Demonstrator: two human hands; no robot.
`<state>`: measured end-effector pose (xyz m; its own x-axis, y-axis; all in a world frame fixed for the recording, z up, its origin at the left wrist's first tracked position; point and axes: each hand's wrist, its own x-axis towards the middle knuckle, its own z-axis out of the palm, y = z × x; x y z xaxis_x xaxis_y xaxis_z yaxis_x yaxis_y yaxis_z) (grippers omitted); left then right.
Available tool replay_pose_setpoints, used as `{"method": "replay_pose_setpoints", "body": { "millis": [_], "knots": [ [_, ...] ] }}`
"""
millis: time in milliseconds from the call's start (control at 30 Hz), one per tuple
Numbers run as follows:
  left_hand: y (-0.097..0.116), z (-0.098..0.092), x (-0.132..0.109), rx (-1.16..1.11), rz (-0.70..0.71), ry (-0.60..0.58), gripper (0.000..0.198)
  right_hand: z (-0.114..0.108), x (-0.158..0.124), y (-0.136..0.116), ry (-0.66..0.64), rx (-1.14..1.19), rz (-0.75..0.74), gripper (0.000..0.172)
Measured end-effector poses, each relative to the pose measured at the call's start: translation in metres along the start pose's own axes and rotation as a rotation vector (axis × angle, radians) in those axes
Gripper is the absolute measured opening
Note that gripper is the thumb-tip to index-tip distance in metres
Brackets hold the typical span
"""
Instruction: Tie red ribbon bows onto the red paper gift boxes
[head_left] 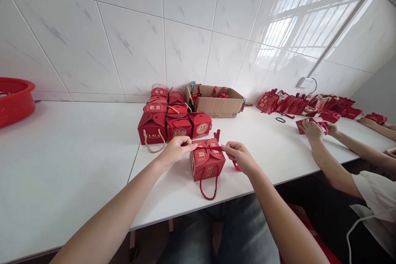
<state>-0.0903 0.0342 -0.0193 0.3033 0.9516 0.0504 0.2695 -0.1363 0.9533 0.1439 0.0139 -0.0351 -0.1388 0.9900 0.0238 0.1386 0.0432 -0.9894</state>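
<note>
A small red gift box [208, 164] with gold print stands upright on the white table in front of me, its rope handle hanging down toward the table's front edge. Across its top runs a dark red ribbon [209, 147]. My left hand [179, 148] pinches the ribbon at the box's left side, and my right hand [239, 154] pinches it at the right side. A loose end of ribbon hangs below my right hand.
Behind the box, finished-looking red boxes [151, 126] stand grouped beside an open cardboard box [216, 106] holding red ribbons. A red basin [15, 103] is far left. At right, another person's hands [312, 130] hold a red box, near a row of red bags [287, 103] and a black ring [280, 119].
</note>
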Motion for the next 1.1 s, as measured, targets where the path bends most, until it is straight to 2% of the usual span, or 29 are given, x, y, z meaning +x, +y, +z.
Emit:
{"method": "replay_pose_setpoints", "body": {
  "millis": [200, 400, 567, 667, 800, 933, 967, 1100],
  "knots": [
    [-0.001, -0.001, 0.0, 0.001, 0.0, -0.041, 0.036, -0.006, -0.003, 0.007, 0.002, -0.014, 0.03, 0.045],
    [-0.007, 0.001, 0.002, 0.009, -0.009, -0.027, 0.034, -0.022, -0.001, 0.007, -0.223, 0.148, 0.124, 0.034],
    [-0.007, 0.001, 0.004, 0.027, 0.024, 0.051, 0.026, -0.037, -0.004, 0.003, -0.197, 0.313, 0.041, 0.027],
    [-0.003, 0.001, 0.005, 0.096, 0.06, 0.105, 0.024, -0.034, -0.006, -0.004, -0.19, 0.376, -0.008, 0.017],
    [0.014, 0.007, 0.004, 0.222, 0.173, 0.188, 0.021, -0.019, -0.008, -0.02, -0.224, 0.399, -0.05, 0.021],
    [0.036, 0.026, 0.006, 0.245, 0.31, 0.032, 0.029, -0.007, -0.007, -0.03, -0.18, 0.401, -0.033, 0.025],
    [0.039, 0.031, 0.007, 0.278, 0.344, 0.033, 0.028, -0.006, -0.006, -0.03, -0.161, 0.402, -0.03, 0.026],
    [0.046, 0.04, 0.014, 0.446, 0.404, 0.205, 0.018, -0.006, -0.008, -0.024, -0.106, 0.33, -0.073, 0.031]
  ]
}}
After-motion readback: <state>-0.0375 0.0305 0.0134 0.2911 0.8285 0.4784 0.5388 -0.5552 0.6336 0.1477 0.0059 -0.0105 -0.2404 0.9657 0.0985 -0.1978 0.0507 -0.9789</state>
